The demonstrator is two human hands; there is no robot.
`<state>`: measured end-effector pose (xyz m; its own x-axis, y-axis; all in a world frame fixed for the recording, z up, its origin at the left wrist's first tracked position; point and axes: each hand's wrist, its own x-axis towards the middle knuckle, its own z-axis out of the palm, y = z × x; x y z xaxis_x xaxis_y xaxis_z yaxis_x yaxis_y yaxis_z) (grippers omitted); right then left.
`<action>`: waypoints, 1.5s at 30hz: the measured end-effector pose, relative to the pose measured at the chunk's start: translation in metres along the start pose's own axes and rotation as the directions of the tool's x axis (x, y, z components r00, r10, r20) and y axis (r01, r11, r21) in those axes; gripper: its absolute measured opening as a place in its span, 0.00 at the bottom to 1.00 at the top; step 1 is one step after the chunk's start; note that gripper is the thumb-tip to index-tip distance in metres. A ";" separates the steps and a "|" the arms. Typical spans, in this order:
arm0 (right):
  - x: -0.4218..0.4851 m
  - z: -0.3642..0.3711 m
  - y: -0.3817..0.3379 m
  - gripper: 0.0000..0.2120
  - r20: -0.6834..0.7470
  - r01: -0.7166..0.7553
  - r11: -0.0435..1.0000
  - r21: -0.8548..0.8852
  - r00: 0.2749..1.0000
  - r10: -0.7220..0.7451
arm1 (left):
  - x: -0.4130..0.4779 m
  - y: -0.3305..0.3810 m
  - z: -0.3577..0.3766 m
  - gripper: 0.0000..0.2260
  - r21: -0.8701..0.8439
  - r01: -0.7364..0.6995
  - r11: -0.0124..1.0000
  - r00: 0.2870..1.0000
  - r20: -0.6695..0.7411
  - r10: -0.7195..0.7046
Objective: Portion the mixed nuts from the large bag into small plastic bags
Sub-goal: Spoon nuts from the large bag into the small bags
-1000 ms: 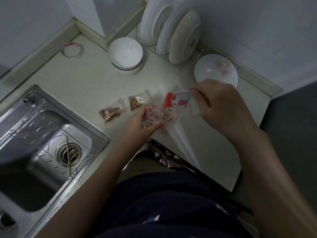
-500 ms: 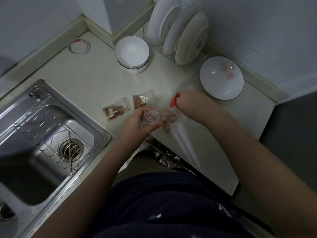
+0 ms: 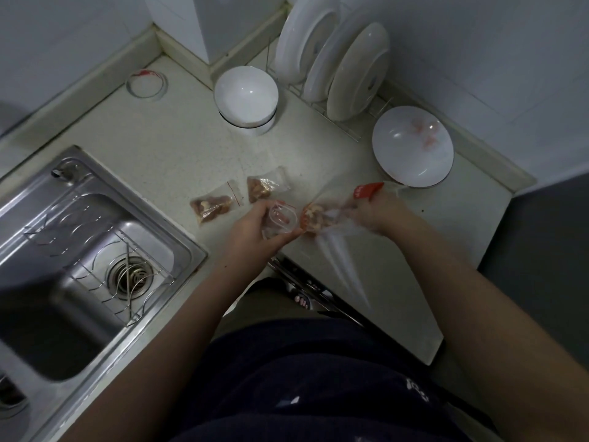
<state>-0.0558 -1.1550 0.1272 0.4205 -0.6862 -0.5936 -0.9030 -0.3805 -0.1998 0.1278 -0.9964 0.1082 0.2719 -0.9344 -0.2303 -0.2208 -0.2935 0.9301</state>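
Observation:
My left hand [image 3: 255, 229] holds a small clear plastic bag [image 3: 280, 218] with its mouth held apart, just above the counter's front edge. My right hand [image 3: 379, 215] reaches inside the large clear bag [image 3: 334, 208], which has a red strip at its mouth and mixed nuts [image 3: 314, 216] gathered at its left end, right beside the small bag. Two small bags filled with nuts lie on the counter to the left: one [image 3: 212, 207] nearer the sink, the other [image 3: 261, 189] just above my left hand.
A steel sink [image 3: 79, 266] fills the left. Upturned white bowls [image 3: 245, 97] and a white bowl [image 3: 412, 146] stand on the counter behind. Plates lean in a wire rack [image 3: 334, 68] against the wall. A clear lid [image 3: 146, 82] lies far left.
My right hand has dropped from above the counter into the large bag and pushed down toward the nuts. The left hand keeps the small bag held apart in about the same place.

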 end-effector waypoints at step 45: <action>-0.098 -0.033 0.046 0.11 -0.166 -0.059 0.576 0.815 0.929 0.330 | 0.017 0.005 0.055 0.25 0.138 -0.026 0.990 0.937 0.350 -0.024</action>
<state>-0.1359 -1.1262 0.2019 0.1070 -0.8664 -0.4878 -0.6173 0.3267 -0.7157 0.0802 -1.0252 0.0937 -0.0674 -0.9387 -0.3382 -0.3554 -0.2941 0.8872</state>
